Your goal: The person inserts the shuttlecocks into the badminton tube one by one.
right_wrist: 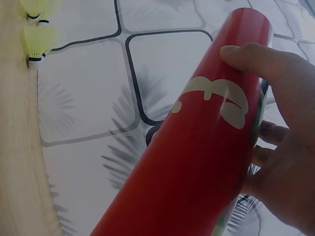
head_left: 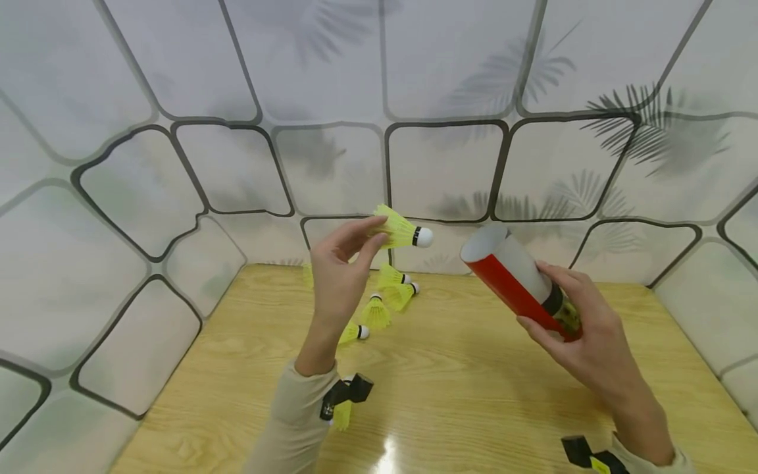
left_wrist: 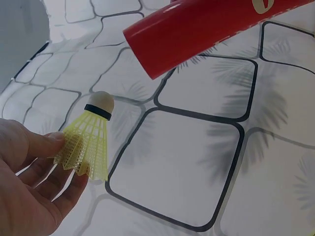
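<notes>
My left hand [head_left: 342, 270] pinches a yellow shuttlecock [head_left: 398, 232] by its skirt, with the white cork pointing right toward the tube. In the left wrist view the thumb and fingers close on the skirt's edge, and the cork [left_wrist: 102, 101] faces up. My right hand [head_left: 592, 336] grips a red and white cardboard tube [head_left: 515, 283] near its lower end. The tube tilts up and to the left, its open mouth toward the shuttlecock and a gap between them. In the right wrist view the thumb lies along the red side of the tube [right_wrist: 197, 147].
Several yellow shuttlecocks [head_left: 376, 312] lie on the wooden table [head_left: 450, 382] behind and beside the left forearm. One more shuttlecock [head_left: 342, 416] lies near the left wrist camera. A patterned cloth wall [head_left: 444, 171] stands behind the table and along both sides.
</notes>
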Demonstrator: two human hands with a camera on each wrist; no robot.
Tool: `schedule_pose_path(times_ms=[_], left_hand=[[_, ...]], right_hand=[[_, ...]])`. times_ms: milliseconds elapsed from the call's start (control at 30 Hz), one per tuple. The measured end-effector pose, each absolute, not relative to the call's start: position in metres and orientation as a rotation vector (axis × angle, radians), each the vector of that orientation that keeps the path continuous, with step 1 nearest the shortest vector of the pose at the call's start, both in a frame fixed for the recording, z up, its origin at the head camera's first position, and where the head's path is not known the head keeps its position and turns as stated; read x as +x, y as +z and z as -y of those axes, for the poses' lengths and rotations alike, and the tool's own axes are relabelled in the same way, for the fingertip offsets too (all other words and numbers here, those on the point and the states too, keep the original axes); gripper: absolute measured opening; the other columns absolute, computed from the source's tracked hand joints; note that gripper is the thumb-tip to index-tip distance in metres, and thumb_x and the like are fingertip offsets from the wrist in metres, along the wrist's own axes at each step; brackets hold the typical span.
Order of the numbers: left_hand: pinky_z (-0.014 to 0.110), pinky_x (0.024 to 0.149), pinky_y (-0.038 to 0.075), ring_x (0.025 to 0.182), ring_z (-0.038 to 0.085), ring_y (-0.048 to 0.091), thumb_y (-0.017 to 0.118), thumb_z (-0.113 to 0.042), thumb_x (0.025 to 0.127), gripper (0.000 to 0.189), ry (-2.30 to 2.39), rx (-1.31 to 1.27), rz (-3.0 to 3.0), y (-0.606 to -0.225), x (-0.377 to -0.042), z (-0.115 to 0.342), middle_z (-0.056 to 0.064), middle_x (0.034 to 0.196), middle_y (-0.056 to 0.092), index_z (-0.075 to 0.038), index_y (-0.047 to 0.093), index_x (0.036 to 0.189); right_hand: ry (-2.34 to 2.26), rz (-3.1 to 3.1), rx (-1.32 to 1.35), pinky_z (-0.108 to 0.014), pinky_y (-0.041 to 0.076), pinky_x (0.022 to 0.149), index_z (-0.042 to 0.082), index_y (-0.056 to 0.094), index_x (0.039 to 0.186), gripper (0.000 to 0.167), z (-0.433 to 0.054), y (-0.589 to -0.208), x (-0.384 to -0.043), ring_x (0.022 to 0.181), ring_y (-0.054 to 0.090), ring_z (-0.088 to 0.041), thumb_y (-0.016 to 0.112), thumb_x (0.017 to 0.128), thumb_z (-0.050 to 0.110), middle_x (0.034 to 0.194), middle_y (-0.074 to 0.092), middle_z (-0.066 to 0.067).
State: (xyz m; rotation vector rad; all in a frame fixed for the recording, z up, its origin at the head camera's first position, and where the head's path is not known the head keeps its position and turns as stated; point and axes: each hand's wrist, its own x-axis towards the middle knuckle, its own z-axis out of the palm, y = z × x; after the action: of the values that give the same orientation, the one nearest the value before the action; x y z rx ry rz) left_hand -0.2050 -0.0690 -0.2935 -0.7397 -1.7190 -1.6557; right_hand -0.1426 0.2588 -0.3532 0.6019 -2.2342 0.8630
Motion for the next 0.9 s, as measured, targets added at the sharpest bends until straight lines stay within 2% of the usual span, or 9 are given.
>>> schedule_pose_path(times_ms=[267,500,900], left_hand=[[0.036,0.08,0.061,0.084,0.027,0.073,0.072,0.003,0.094,0.017,-1.594,-0.839,1.693,-0.287,-0.211,0.041,0.016,0.095,0.075,0.005,0.074,0.111],[0.032,0.08,0.061,0.085,0.021,0.073,0.073,0.002,0.094,0.014,-1.507,-0.896,1.713,-0.292,-0.211,0.021,0.013,0.096,0.075,0.003,0.075,0.107],[0.026,0.085,0.059,0.088,0.017,0.074,0.077,0.0,0.091,0.019,-1.377,-0.991,1.753,-0.298,-0.209,0.003,0.011,0.103,0.076,0.0,0.075,0.11]], right_hand=[[0.887,2.245,0.582,-0.009,0.039,0.094,0.014,0.052,0.151,0.099,-0.259,-0.356,-0.144,0.113,0.052,-0.013,0.095,0.063,-0.004,0.138,0.059,-0.007],[0.867,2.263,0.575,-0.007,0.039,0.095,0.015,0.053,0.151,0.099,-0.26,-0.358,-0.141,0.113,0.052,-0.012,0.096,0.064,-0.001,0.137,0.06,-0.007],[0.841,2.316,0.579,-0.005,0.039,0.092,0.019,0.05,0.153,0.098,-0.258,-0.355,-0.142,0.114,0.053,-0.016,0.095,0.068,-0.001,0.142,0.057,-0.005]])
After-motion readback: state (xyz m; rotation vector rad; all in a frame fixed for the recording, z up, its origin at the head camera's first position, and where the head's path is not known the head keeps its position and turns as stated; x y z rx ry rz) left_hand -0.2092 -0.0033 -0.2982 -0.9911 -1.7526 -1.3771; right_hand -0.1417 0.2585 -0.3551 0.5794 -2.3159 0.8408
